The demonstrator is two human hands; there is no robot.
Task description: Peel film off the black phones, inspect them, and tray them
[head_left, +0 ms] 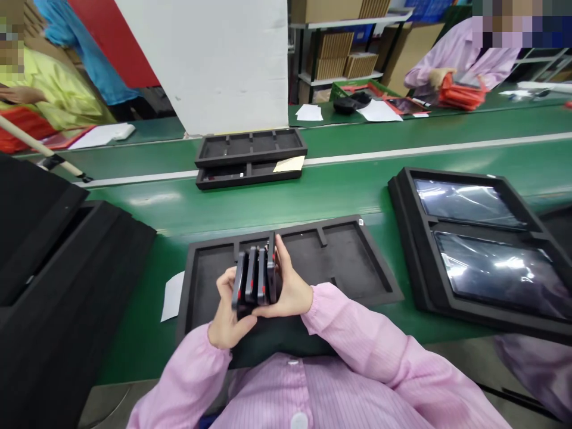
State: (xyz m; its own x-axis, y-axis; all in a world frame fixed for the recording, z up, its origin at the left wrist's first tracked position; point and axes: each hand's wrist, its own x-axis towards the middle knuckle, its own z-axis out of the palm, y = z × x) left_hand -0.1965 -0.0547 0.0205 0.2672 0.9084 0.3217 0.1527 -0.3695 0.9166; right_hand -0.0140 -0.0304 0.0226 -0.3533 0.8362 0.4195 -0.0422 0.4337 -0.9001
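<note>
Several flat black devices [251, 283] with red marks on their edges stand side by side, gripped between my two hands. My left hand [227, 316] is closed against their left side, with the thumb at the near end. On the right side, my right hand [289, 290] is wrapped round the outermost device, its thumb below the near end. I hold them above a black foam tray [344, 256] with shallow compartments. The hands and devices hide part of the tray. What kind of device they are is not clear from their edges.
Black foam trays holding glossy screens [504, 268] are stacked at the right. Two smaller black trays [250, 149] lie farther back, a paper slip on one. Tall black foam stacks [75, 298] stand at the left. Across the green table [339, 190], a co-worker's hand [440, 77] holds orange-red items.
</note>
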